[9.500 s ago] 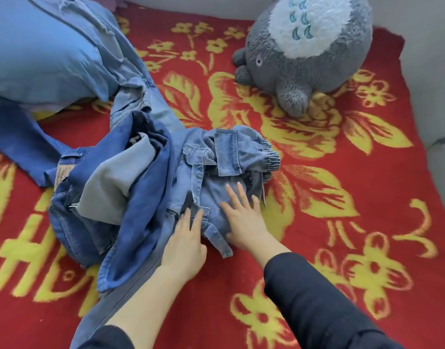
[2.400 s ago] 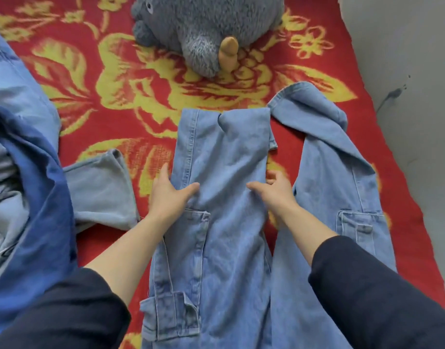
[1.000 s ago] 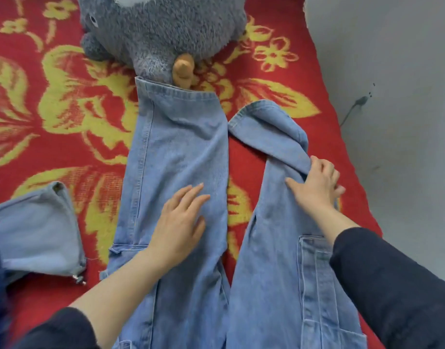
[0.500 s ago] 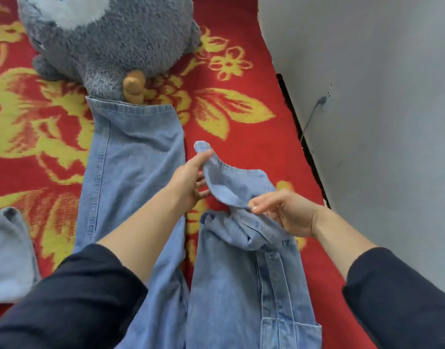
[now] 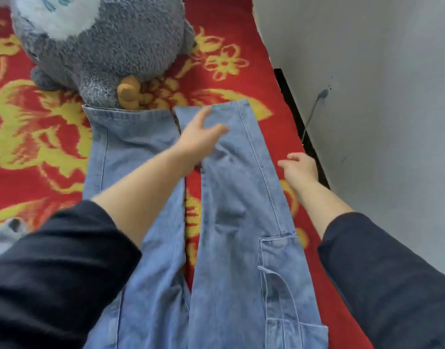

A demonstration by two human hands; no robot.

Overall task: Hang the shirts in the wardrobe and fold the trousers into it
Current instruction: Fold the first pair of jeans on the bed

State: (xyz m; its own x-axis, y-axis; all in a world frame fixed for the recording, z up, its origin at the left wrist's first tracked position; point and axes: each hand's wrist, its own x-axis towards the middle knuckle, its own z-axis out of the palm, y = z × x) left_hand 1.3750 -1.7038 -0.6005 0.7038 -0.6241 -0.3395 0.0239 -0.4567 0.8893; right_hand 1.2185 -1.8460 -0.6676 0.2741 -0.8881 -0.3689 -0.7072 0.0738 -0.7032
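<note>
On the red floral blanket, one pair of jeans is lying flat, two legs parallel, beside one plush toy. Left hand is resting on it, fingers spread; right hand is hovering, grasping nothing.

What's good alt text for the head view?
Light blue jeans lie flat, legs side by side, on a red and yellow floral blanket. The open left hand rests on the right leg; the right hand hovers at its outer edge. A grey plush toy touches the left hem.
</note>
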